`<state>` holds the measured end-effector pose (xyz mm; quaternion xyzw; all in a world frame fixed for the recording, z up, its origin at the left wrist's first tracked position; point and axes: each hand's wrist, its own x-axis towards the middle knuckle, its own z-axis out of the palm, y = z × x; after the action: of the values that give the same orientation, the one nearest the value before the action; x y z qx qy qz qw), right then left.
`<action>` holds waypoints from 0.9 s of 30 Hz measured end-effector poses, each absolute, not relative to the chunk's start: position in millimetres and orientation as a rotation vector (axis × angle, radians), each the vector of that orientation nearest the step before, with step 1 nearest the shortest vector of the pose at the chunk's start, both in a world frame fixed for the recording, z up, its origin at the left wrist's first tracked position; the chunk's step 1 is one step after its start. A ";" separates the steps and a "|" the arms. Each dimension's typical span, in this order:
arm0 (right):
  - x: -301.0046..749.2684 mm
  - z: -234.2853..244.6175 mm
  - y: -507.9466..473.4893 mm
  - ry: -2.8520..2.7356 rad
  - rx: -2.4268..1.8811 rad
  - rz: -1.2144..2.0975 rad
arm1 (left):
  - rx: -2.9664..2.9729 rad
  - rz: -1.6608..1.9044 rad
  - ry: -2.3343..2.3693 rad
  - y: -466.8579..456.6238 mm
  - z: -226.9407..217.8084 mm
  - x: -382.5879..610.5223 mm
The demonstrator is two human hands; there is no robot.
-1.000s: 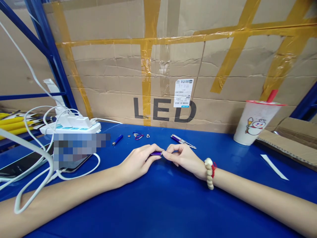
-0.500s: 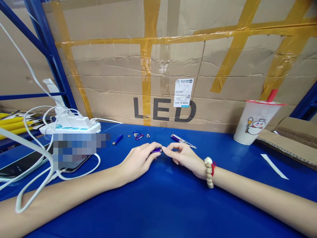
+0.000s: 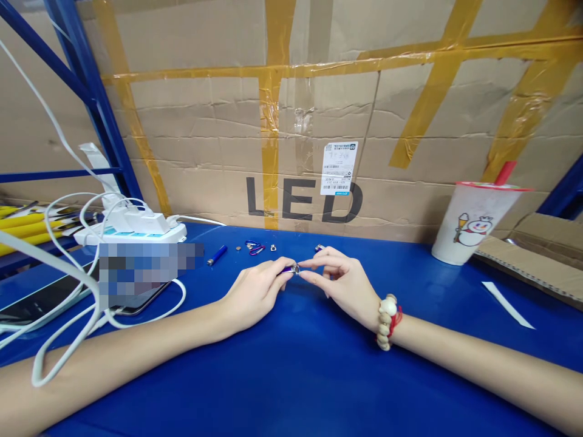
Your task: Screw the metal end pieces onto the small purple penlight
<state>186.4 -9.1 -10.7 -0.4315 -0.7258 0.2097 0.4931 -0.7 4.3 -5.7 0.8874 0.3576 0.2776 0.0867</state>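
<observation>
Thumb and forefinger of the right hand (image 3: 348,279) had parted about the silver end (image 3: 296,269) of a slim purple tube (image 3: 286,269), pinched lengthwise toward them by the left hand (image 3: 257,288); contact, I couldn't tell.

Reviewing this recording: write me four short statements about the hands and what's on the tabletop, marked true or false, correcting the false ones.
1. The left hand holds a slim purple-blue tube. True.
2. A pale round-beaded bracelet circles the left wrist. False: that bracelet circles the right wrist.
3. A white plastic cup with a red straw stands on the shiny blue tabletop. True.
4. The right hand holds the cup. False: the right fingertips are at the tube's silvery end.
</observation>
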 end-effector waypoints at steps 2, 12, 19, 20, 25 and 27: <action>187.3 -10.7 -8.3 -1.784 -1.045 0.511 | 2.637 0.799 1.056 4.6 -5.6 -0.6; 185.5 -10.9 -7.2 -1.778 -1.037 0.574 | 2.613 0.700 0.918 7.8 -6.8 -2.3; 183.5 -8.9 -10.0 -1.769 -1.073 0.626 | 2.618 0.673 0.831 11.1 -8.8 -3.8; 183.3 -8.6 -10.3 -1.777 -1.077 0.623 | 2.615 0.669 0.829 11.1 -8.8 -3.8; 182.4 -8.4 -11.3 -1.782 -1.094 0.667 | 2.572 0.671 0.836 10.2 -8.2 -3.7; 182.5 -8.9 -11.1 -1.778 -1.091 0.687 | 2.550 0.672 0.836 9.5 -7.8 -3.7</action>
<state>182.5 -11.1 -8.9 -0.4422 -0.7208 0.2786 0.4552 -3.7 9.5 -7.8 0.9056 0.2968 0.2386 0.1866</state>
